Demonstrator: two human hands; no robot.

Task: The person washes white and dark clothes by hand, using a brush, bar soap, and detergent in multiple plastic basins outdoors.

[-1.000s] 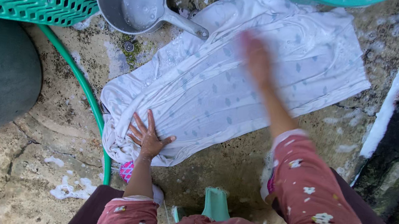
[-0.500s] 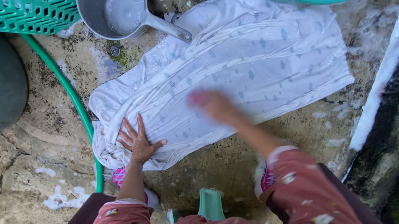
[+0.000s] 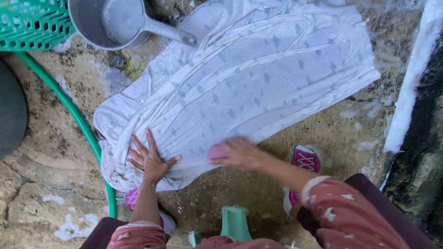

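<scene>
Left hand [image 3: 148, 160] flat, released, pinning white cloth [image 3: 236, 93]; right hand [image 3: 237, 154] clenched on pink brush [image 3: 217, 152] at 6 o'clock edge. Soapy cloth may slide, bunch.

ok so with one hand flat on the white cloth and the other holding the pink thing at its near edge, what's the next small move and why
Probably push the right hand away across the white patterned cloth toward the far end. The small pink object, likely soap or a scrubber, sits at the near edge with most of the cloth lying spread beyond it. The left hand is flat with fingers splayed on the near corner, so the cloth should hold against the stroke.
</scene>
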